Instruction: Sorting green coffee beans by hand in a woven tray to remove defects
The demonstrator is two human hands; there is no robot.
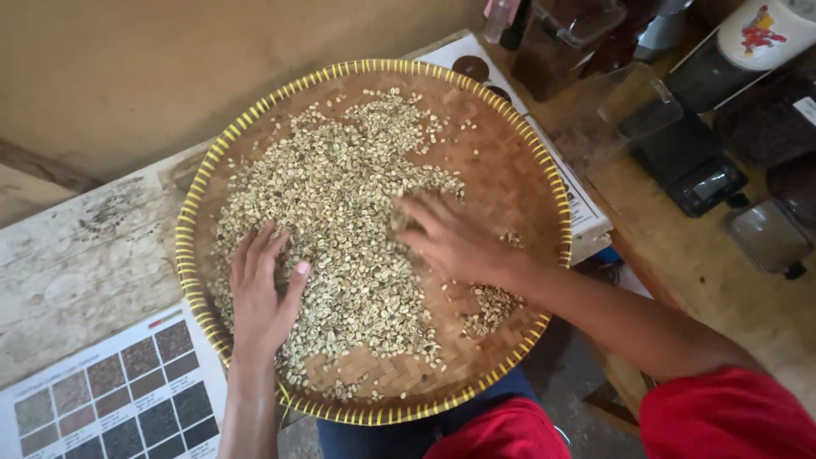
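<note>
A: What lies beneath it all?

B: A weathered wooden table (76, 263) under a tan wall; a round woven bamboo tray (510, 170) with a yellow-bound rim fills the middle of the frame.

A: And in the tray?

B: Pale green coffee beans (340, 195), heaped from upper centre down to lower left; bare weave shows at the right.

A: The hands?

B: The left hand (262, 293) lies flat at lower left, fingers spread on the beans; the right hand (450, 238) reaches in from the right, fingers spread, tips in the heap.

A: Anything beside it?

B: A printed chart of bean samples (119, 399) at lower left; a black scale (688, 161) and jars (769, 238) at upper right.
</note>
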